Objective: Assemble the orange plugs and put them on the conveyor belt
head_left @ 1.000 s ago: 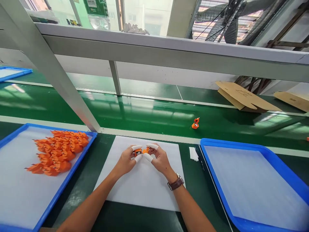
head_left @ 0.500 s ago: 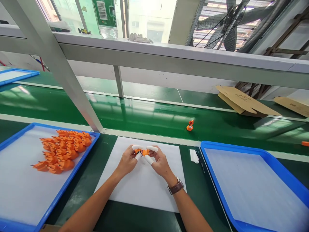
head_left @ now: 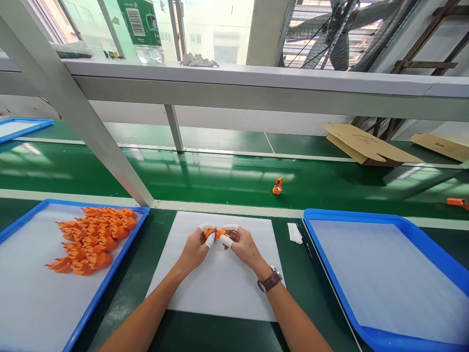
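A small orange plastic piece [head_left: 221, 233] is held between my two hands above a white sheet of paper [head_left: 216, 288]. My left hand [head_left: 194, 249] pinches its left part with thumb and forefinger. On the other side, my right hand [head_left: 246, 248] grips the right part the same way. White covers wrap the thumbs and forefingers, hiding much of the piece. Many similar orange pieces [head_left: 93, 239] lie grouped in rows in the blue-rimmed tray [head_left: 106, 293] to the left.
On the right is another blue-rimmed tray [head_left: 330, 271], lined in white. Behind the paper, a green conveyor belt [head_left: 220, 178] carries an open orange piece [head_left: 277, 186]. A slanted metal post [head_left: 106, 146] rises at left. Flattened cardboard [head_left: 370, 142] lies beyond the belt.
The view has tilted slightly. Both hands stay over the paper, still pinching the orange piece, with small finger shifts. The orange pieces on the belt appear slightly farther left.
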The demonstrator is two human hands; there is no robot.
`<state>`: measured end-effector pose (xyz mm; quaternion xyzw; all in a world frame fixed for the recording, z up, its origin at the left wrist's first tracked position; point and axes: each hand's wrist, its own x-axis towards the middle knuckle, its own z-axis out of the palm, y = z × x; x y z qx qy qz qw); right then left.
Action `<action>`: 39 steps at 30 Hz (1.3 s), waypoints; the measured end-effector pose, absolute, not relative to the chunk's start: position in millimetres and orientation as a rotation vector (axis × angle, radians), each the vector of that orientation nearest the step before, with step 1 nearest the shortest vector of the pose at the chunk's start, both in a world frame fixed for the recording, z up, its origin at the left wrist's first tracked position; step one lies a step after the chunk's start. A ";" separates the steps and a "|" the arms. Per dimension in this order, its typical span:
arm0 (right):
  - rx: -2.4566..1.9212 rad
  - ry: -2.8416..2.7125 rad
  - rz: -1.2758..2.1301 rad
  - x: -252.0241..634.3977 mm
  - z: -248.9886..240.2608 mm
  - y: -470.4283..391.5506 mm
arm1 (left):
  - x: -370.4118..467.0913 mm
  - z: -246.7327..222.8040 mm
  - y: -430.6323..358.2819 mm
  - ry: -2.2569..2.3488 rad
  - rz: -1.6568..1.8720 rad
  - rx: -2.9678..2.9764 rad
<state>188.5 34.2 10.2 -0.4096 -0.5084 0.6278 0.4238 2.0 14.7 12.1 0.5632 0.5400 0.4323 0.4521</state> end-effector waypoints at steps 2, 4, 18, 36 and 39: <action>-1.039 -1.253 1.553 188.0 11.4 34.0 | 2.5 12.8 14.5 1.328 1.065 1.375; -1.040 -1.267 1.500 187.3 12.7 33.0 | 3.9 13.9 14.4 1.278 1.069 1.338; -0.912 -1.535 1.054 181.8 18.1 24.4 | 10.1 30.6 13.2 1.145 1.156 1.104; -1.035 -1.569 1.072 184.8 8.8 27.2 | -1.1 2.3 13.4 1.421 1.156 2.032; -1.077 -1.569 1.080 181.3 5.1 25.1 | 0.6 -1.7 12.9 1.430 1.169 2.051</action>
